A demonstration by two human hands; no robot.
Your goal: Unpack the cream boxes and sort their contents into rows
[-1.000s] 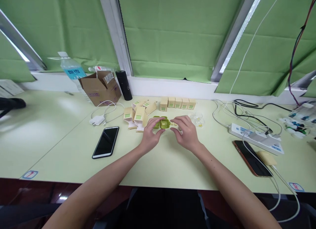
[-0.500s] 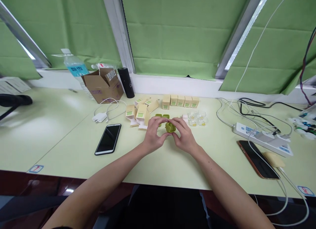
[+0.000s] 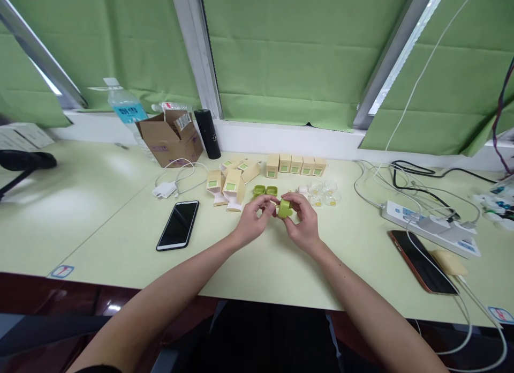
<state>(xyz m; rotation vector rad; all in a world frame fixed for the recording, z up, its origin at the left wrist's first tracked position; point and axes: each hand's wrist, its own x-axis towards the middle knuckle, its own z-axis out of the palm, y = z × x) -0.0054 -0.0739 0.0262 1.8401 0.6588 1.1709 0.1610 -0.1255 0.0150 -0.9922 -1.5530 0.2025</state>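
Green front and centre, gripping a tilted little cup in the right hand over the pale table, with the left hand bunched right beside it, impossible to tell whether clamped on too, and with green containers just beyond, left of the clear cups!

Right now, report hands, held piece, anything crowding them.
Right hand holding small, rounded yellow-green piece. Left hand beside it, fingertip contact unclear. Small square green cups just beyond left hand.
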